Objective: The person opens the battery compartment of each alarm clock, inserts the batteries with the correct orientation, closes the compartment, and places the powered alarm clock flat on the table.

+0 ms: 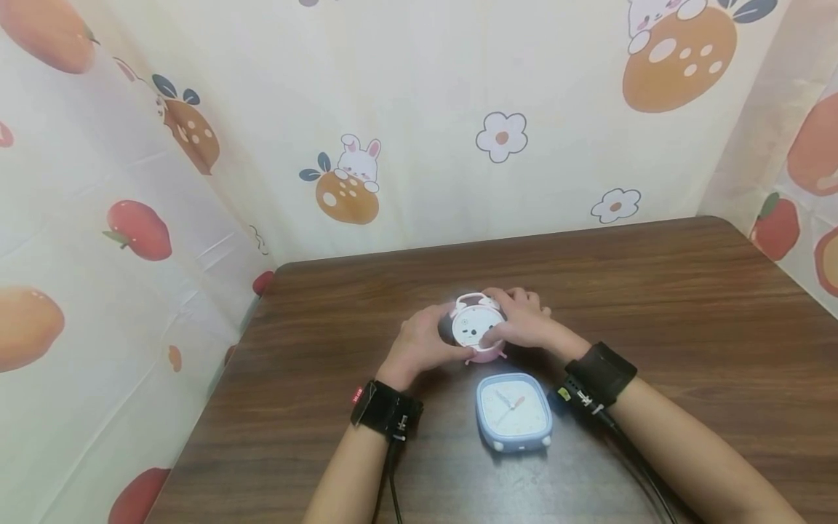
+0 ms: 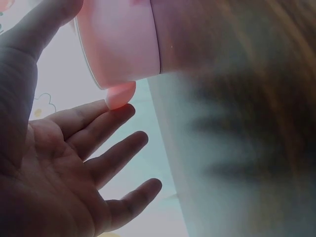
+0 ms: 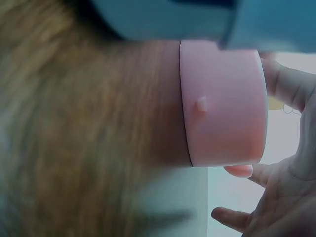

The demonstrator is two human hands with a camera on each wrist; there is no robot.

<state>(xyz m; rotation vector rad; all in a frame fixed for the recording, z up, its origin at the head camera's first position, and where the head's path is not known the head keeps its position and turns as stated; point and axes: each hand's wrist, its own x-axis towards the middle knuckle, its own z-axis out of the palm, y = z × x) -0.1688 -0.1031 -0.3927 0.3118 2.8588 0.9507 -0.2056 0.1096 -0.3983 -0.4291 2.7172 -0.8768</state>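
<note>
A pink twin-bell alarm clock (image 1: 474,325) with a white animal-face dial lies face up on the table. My left hand (image 1: 422,340) holds its left side, thumb at the lower edge. In the left wrist view, the fingers are spread and two fingertips touch a pink bell (image 2: 121,95). From the right, my right hand (image 1: 524,320) grips the clock, thumb over the dial and the other fingers at the upper right side. Nearer to me a blue square alarm clock (image 1: 513,411), also face up, sits apart from both hands; its blurred side fills the top of the right wrist view.
The brown wooden table (image 1: 655,291) carries both clocks. Behind it and at the sides hangs a cream curtain (image 1: 432,189) printed with fruit, rabbits and flowers. Black straps with cables circle both wrists, and the right cable (image 1: 635,451) runs down along the forearm.
</note>
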